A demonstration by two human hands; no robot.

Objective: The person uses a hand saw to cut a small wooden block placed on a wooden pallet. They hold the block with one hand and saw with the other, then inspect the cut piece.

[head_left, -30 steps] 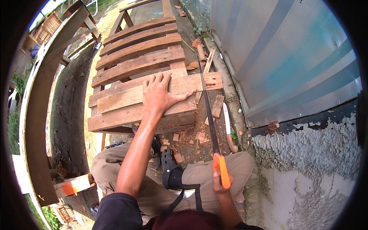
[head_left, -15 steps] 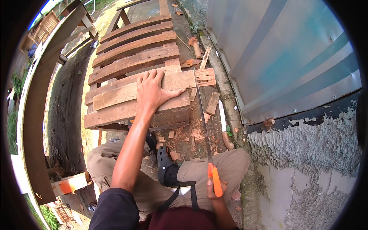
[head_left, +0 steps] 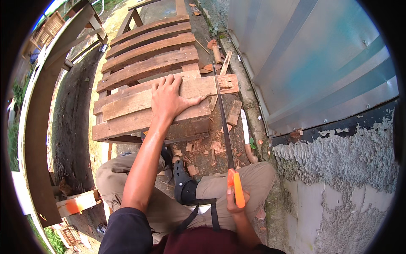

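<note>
My left hand (head_left: 170, 100) lies flat with fingers apart on a wooden board (head_left: 127, 105), pressing it against a slatted wooden bench (head_left: 146, 75). The thumb points right along the board's near edge. The board's right end sticks out past the bench. Across that overhang runs the thin blade of a handsaw (head_left: 224, 122), its tip beyond the far edge. Closed round the saw's orange handle is my right hand (head_left: 237, 202), above my right thigh. How deep the cut goes cannot be made out.
Wood offcuts (head_left: 234, 112) and chips litter the ground below the overhang. A long knife (head_left: 246, 135) with a wooden handle lies right of them, beside a concrete ledge. A metal sheet wall (head_left: 313, 63) stands at the right. Wooden furniture (head_left: 38, 127) stands at the left.
My right hand and the saw have moved forward, away from me, so the blade reaches further past the board. My left hand stays on the board, with barely any shift.
</note>
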